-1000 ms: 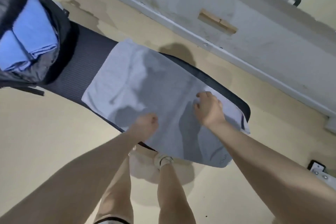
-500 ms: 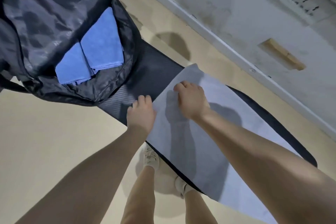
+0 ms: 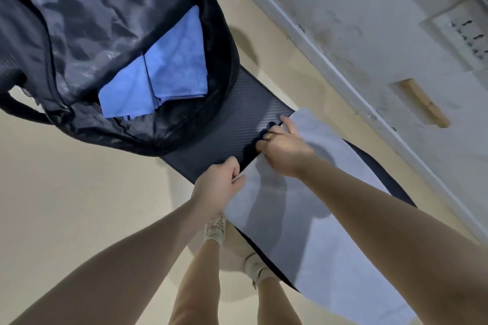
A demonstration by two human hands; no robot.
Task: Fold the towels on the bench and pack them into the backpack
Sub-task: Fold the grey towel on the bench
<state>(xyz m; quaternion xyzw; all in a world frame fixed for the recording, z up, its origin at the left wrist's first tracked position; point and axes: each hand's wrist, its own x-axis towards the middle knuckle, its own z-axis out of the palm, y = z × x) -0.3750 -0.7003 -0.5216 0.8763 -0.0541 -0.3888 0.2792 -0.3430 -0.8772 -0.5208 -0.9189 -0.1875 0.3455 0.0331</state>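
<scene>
Dark ribbed bench pad (image 3: pixel 211 150) being covered by pale grey towel (image 3: pixel 311 219); towel's end edge being pinched by left hand (image 3: pixel 216 187) and right hand (image 3: pixel 285 150); folded blue towels (image 3: pixel 169 74) being held in open black backpack (image 3: pixel 79 21).

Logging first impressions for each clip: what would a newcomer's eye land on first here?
Probably the two bare hands at centre, the left hand and right hand gripping the near end of a pale grey towel spread along the dark bench. Next, up left, the open black backpack lying on the bench end with folded blue towels already inside.
</scene>
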